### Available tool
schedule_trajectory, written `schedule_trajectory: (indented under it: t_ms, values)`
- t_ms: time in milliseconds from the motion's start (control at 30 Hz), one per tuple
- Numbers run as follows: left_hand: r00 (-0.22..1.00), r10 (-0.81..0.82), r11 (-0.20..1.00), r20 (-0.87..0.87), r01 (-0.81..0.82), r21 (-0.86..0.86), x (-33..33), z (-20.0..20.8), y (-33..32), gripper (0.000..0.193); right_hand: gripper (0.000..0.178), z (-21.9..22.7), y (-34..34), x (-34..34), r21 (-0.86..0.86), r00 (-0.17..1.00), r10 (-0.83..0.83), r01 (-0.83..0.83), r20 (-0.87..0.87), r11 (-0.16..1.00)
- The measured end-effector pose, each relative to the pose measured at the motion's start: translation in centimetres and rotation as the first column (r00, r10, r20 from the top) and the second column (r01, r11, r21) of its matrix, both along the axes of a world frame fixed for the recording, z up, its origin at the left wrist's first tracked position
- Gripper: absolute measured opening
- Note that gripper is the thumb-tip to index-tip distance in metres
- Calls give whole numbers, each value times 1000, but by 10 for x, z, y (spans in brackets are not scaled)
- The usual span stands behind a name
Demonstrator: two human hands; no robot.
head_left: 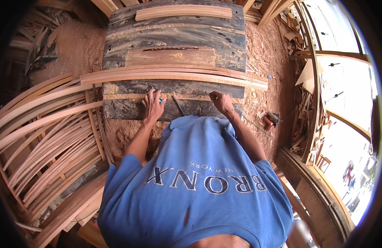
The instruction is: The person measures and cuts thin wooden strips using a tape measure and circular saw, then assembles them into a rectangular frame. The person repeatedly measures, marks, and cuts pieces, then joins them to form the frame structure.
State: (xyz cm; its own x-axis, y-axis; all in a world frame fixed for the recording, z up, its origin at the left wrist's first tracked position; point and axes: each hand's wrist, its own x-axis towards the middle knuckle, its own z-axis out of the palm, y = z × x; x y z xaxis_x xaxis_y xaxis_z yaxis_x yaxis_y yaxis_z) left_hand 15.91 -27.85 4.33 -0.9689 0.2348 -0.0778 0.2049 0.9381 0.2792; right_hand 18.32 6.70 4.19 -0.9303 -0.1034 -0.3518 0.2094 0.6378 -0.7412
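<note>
Blue object (160, 100), one, small: at the thumb side of the left hand (153, 105), toward the near left corner of the bench (178, 37).
Left hand: fingers spread and bent, low over the bench; cannot tell whether they grip the blue object or only touch it. Right hand (222, 102): fingers curled in, near the right edge; cannot tell whether anything is inside. Rod (178, 106), thin, dark: between the hands, slanting toward the near edge. Long strips (174, 72), wood: just beyond the hands, overhanging the left and right edges. Board (170, 58), slit dark: behind the long strips. Short strips (182, 12): along the far edge. Curved strips (54, 136), many: off the left edge. Tool (270, 120), red and black: on the floor (257, 99), off the near right corner.
</note>
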Motion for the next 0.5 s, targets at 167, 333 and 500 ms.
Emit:
schedule_trajectory:
  t_ms: [167, 333, 500]
  values:
    - [982, -156, 982, -109, 166, 87, -31, 5, 16, 52, 50, 19, 26, -21, 329, 951, 177, -87, -255, 940]
    - [940, -340, 937, -12, 338, -85, -106, 17, 23, 78, 91, 22, -18, -84, 672, 826, 537, -301, -170, 676]
    - [887, -457, 879, 65, 462, -119, -155, 26, 12, 89, 105, 1, -60, -119, 636, 845, 513, -314, -152, 705]
